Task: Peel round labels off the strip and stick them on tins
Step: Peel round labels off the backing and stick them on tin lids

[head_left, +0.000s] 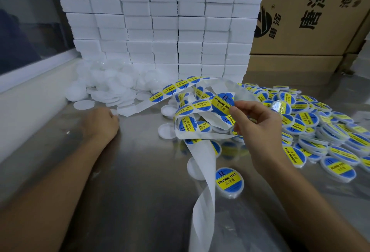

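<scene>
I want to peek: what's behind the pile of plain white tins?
A wall of stacked white boxes stands right behind the unlabelled tins. Whatever is behind those boxes is hidden.

light: your view is evenly lit, cool, dim lower left | glare: soft sheen on the table | lens: edges bow outward | blur: near forearms soft

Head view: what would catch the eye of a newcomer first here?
First, the right hand at centre, pinching a blue and yellow label above the tangled strip. Next, the heap of labelled tins on the right. Behind stands a wall of white boxes.
</scene>
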